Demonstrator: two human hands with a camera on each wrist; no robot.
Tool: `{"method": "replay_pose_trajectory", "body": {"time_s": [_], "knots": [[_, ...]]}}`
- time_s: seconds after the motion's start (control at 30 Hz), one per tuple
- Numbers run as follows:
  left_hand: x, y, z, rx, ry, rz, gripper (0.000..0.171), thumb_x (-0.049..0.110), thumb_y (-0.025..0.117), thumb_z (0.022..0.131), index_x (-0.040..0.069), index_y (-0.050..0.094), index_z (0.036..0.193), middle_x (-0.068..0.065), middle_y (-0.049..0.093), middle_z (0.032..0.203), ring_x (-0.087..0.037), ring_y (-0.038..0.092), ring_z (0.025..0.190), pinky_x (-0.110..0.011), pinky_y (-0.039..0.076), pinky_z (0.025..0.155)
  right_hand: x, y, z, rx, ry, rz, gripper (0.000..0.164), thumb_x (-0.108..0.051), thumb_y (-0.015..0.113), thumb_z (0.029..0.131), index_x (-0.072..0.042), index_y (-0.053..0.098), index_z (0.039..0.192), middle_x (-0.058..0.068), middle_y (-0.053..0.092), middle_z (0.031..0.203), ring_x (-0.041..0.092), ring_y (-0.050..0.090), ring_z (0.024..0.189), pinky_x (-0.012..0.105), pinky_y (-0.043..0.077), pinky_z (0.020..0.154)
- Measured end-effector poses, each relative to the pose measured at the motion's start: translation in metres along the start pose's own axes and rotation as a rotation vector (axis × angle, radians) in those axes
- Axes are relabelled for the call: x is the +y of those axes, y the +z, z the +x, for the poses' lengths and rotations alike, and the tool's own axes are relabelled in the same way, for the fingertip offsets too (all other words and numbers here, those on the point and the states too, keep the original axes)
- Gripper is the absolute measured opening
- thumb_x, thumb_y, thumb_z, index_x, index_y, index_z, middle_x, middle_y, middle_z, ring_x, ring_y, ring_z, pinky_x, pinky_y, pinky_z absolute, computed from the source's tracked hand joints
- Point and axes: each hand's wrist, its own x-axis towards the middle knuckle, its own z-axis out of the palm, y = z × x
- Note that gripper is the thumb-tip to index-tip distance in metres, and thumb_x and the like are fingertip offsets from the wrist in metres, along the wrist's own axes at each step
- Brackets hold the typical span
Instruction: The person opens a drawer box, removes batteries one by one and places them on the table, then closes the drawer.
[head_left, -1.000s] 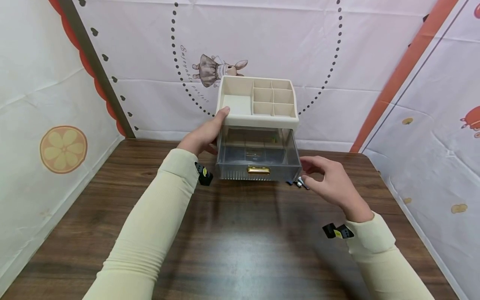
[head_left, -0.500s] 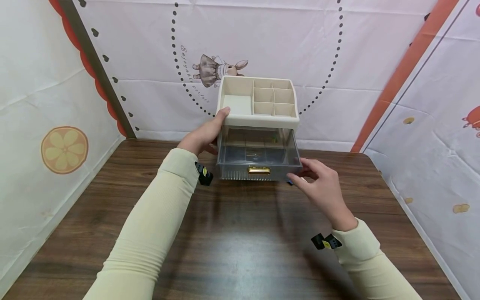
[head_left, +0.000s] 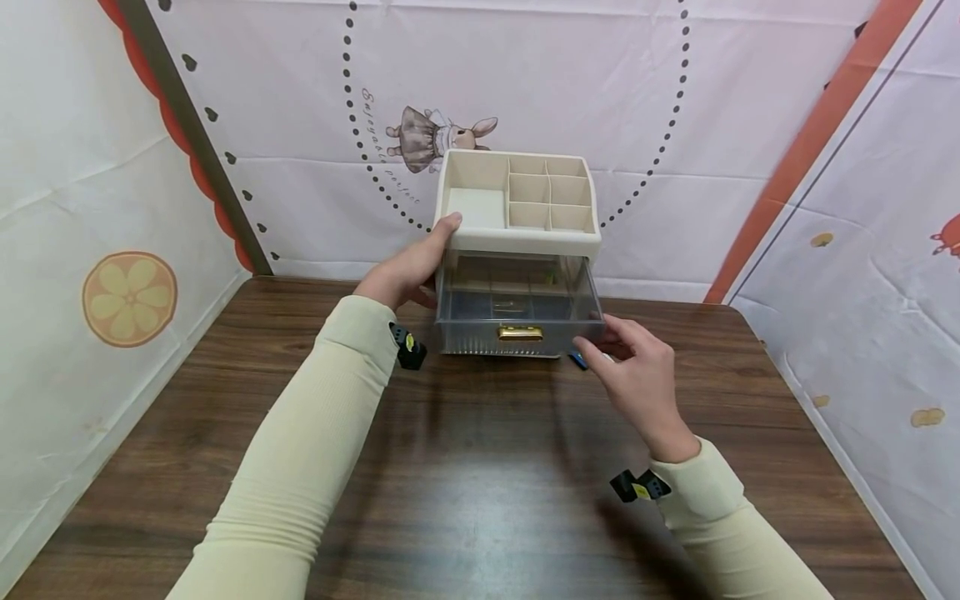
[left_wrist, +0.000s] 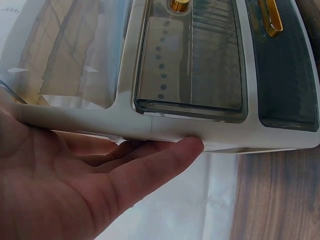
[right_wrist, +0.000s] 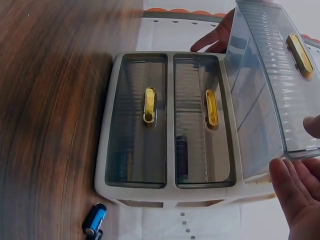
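A cream desktop organizer point(head_left: 517, 242) stands at the back of the table, its top drawer point(head_left: 487, 339) pulled out. The drawer is smoky and see-through, with a gold handle point(head_left: 520, 333). My left hand point(head_left: 405, 268) presses the organizer's left side, fingers lying along the wall and thumb over the upper edge. At the drawer's front right corner, my right hand point(head_left: 637, 367) pinches it, thumb on the front face and fingers at the side. Two lower drawers point(right_wrist: 137, 150) are closed; a dark cylinder point(right_wrist: 182, 155) shows through one.
Small blue and black cylinders, like batteries point(right_wrist: 95, 219), lie on the wooden table point(head_left: 465, 467) beside the organizer's right side, partly hidden by my right hand in the head view. Open compartments point(head_left: 547, 192) top the organizer. Printed cloth point(head_left: 262, 100) hangs close behind it.
My right hand has moved left onto the drawer's front right corner and taken hold of it. The drawer has slid slightly inward. My left hand has stayed in place.
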Motion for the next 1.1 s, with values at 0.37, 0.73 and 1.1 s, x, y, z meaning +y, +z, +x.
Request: {"method": "replay_pose_trajectory", "body": {"time_s": [0.37, 0.73, 1.1], "knots": [[-0.001, 0.0, 0.002, -0.001, -0.001, -0.003, 0.1, 0.087, 0.018, 0.081, 0.016, 0.022, 0.152, -0.02, 0.043, 0.136, -0.037, 0.055, 0.117, -0.052, 0.052, 0.089, 0.0, 0.006, 0.0, 0.129, 0.058, -0.01, 0.025, -0.023, 0.081, 0.079, -0.007, 0.071, 0.096, 0.006, 0.073, 0.087, -0.009, 0.062, 0.077, 0.008, 0.05, 0.068], [0.0, 0.001, 0.002, -0.007, -0.013, -0.019, 0.1, 0.087, 0.019, 0.081, 0.015, 0.022, 0.151, -0.02, 0.043, 0.133, -0.036, 0.053, 0.117, -0.054, 0.049, 0.094, -0.001, 0.013, 0.003, 0.168, 0.07, -0.01, 0.026, -0.027, 0.081, 0.08, -0.006, 0.069, 0.091, 0.004, 0.069, 0.083, -0.006, 0.061, 0.074, 0.008, 0.05, 0.067], [0.002, 0.001, 0.003, -0.012, -0.007, -0.016, 0.1, 0.087, 0.018, 0.081, 0.018, 0.019, 0.153, -0.02, 0.04, 0.139, -0.037, 0.051, 0.121, -0.056, 0.05, 0.092, 0.003, 0.023, 0.02, 0.154, 0.096, -0.02, 0.029, -0.031, 0.079, 0.081, -0.006, 0.068, 0.092, 0.005, 0.07, 0.085, 0.003, 0.063, 0.076, 0.011, 0.048, 0.069]]}}
